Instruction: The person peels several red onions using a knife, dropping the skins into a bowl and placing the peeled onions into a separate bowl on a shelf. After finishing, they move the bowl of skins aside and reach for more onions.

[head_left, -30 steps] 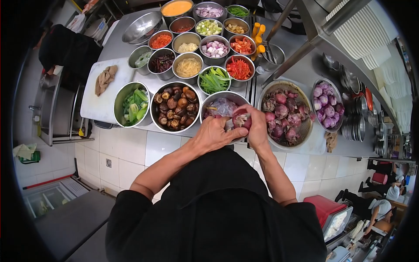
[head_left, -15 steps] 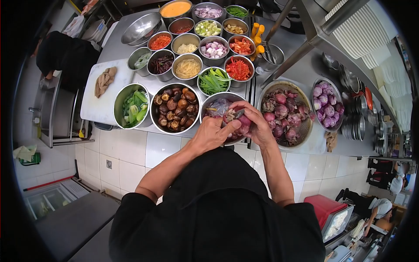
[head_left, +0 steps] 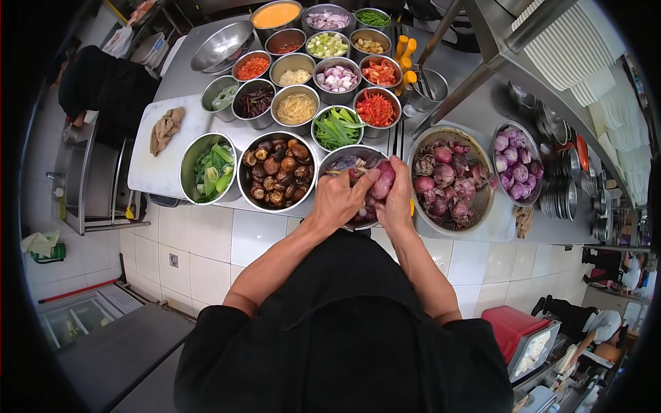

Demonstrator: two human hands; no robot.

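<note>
A red onion (head_left: 383, 180) is held above a steel pot (head_left: 321, 165), with my right hand (head_left: 397, 199) closed around its right side. My left hand (head_left: 336, 199) is closed too, its thumb against the onion's left side. Pale, dry skin or root (head_left: 359, 168) shows above the left fingers; what they grip is hidden. Part of the pot's contents is covered by both hands. To the right, a perforated steel colander (head_left: 421, 148) holds several unpeeled red onions (head_left: 443, 172). Beyond it sits a bowl of peeled red onions (head_left: 516, 162).
Left of the pot stand a pot of mushrooms (head_left: 277, 168) and one of leafy greens (head_left: 217, 172). Sliced green leaves (head_left: 337, 129) and several containers of cut vegetables fill the counter ahead. A brown cloth (head_left: 166, 131) lies on a white board (head_left: 141, 155). A shelf post (head_left: 454, 100) rises at right.
My right hand has moved slightly left and down, turning upright around the onion. A grey blade seen between the hands before is no longer visible.
</note>
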